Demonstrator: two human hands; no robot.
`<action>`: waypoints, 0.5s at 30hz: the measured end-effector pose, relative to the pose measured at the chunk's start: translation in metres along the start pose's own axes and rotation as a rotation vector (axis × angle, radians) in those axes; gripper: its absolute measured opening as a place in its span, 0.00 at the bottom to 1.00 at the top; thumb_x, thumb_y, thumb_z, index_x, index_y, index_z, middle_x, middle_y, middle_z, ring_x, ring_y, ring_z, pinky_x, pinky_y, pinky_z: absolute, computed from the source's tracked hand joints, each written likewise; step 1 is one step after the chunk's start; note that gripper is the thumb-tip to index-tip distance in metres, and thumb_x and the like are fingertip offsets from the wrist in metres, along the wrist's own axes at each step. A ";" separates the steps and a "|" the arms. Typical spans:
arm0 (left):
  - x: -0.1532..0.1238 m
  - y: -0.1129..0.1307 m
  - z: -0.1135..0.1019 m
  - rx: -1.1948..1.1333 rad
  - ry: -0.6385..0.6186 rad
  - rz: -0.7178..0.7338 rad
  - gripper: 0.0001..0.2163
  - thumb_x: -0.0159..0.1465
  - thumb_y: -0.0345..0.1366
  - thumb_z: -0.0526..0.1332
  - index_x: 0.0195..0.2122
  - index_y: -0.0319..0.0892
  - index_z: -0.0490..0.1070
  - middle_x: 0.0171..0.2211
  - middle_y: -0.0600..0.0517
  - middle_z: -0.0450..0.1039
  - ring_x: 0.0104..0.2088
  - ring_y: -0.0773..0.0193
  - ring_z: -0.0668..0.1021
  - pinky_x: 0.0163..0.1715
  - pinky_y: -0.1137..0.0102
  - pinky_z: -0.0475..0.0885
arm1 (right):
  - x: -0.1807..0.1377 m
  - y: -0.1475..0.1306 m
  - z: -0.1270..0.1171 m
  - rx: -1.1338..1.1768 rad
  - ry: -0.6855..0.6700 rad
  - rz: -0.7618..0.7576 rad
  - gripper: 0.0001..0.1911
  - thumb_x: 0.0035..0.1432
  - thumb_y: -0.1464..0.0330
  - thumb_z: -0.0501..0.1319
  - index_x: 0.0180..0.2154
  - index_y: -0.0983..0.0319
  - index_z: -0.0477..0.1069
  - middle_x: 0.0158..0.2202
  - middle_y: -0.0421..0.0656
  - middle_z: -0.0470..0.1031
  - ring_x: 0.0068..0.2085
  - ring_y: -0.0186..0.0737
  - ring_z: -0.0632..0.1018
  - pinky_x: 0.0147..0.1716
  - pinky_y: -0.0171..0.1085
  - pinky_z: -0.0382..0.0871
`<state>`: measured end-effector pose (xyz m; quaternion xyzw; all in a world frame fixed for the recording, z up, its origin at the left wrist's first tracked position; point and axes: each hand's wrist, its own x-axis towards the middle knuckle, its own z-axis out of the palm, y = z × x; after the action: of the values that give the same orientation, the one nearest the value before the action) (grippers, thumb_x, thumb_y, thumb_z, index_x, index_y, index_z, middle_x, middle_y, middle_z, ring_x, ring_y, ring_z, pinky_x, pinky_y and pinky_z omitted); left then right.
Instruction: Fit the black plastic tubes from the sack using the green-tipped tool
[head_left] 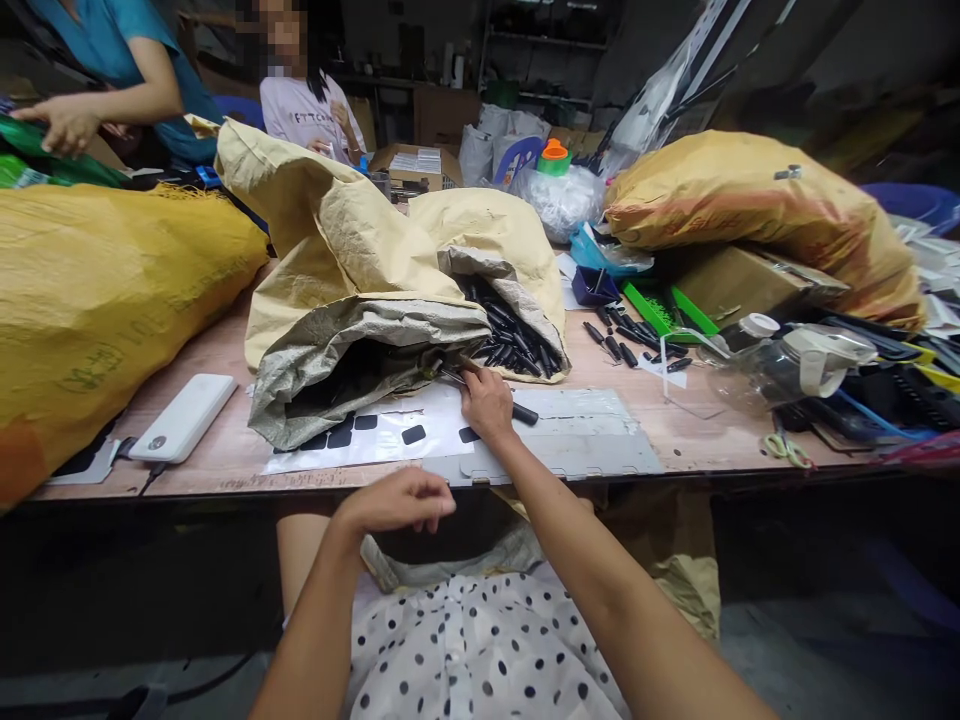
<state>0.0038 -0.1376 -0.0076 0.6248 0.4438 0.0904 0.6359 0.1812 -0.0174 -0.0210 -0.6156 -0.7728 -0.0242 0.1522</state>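
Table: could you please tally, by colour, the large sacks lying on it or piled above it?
Cream: 2 (left cream sack, right cream sack)
Yellow to orange: 2 (left yellow sack, right yellow sack on a cardboard box)
Total: 4

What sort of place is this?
Probably a small workshop for assembly or packing: an open sack of small black parts lies on the worktable, and a bulging yellow sack is at the left.

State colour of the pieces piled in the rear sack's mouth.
Black pieces; head view.
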 end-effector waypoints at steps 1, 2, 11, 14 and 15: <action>-0.002 0.008 -0.014 0.021 0.164 0.069 0.21 0.61 0.57 0.60 0.35 0.42 0.77 0.27 0.52 0.77 0.29 0.62 0.76 0.31 0.70 0.71 | 0.000 0.000 -0.001 0.000 -0.003 0.004 0.16 0.67 0.70 0.55 0.50 0.59 0.78 0.46 0.52 0.75 0.47 0.50 0.71 0.44 0.43 0.64; -0.003 0.012 -0.029 0.069 0.373 0.126 0.20 0.63 0.55 0.59 0.34 0.43 0.77 0.28 0.52 0.77 0.30 0.61 0.76 0.32 0.69 0.72 | 0.000 -0.001 -0.001 0.002 -0.005 0.005 0.16 0.67 0.70 0.55 0.50 0.59 0.78 0.46 0.52 0.75 0.47 0.50 0.71 0.44 0.43 0.65; 0.020 0.013 -0.092 0.482 1.350 -0.382 0.21 0.65 0.41 0.58 0.57 0.39 0.75 0.51 0.31 0.76 0.56 0.32 0.74 0.53 0.42 0.68 | 0.000 -0.002 -0.003 0.007 -0.021 -0.004 0.15 0.67 0.70 0.55 0.49 0.59 0.77 0.46 0.52 0.75 0.48 0.50 0.71 0.44 0.42 0.64; 0.019 0.027 -0.089 0.516 1.325 -0.539 0.21 0.66 0.41 0.58 0.58 0.39 0.75 0.50 0.33 0.78 0.57 0.36 0.76 0.54 0.48 0.70 | 0.000 -0.001 -0.001 0.004 -0.010 -0.012 0.14 0.67 0.70 0.55 0.48 0.59 0.77 0.46 0.52 0.75 0.47 0.50 0.71 0.44 0.42 0.64; 0.019 0.031 -0.088 0.526 1.307 -0.571 0.20 0.66 0.41 0.59 0.56 0.39 0.76 0.49 0.33 0.79 0.57 0.37 0.76 0.54 0.50 0.71 | 0.000 0.000 0.000 0.005 -0.007 -0.015 0.14 0.67 0.70 0.55 0.48 0.59 0.77 0.46 0.52 0.75 0.47 0.50 0.70 0.43 0.42 0.64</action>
<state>-0.0310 -0.0553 0.0266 0.4361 0.8816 0.1652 0.0725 0.1808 -0.0172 -0.0207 -0.6095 -0.7780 -0.0213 0.1511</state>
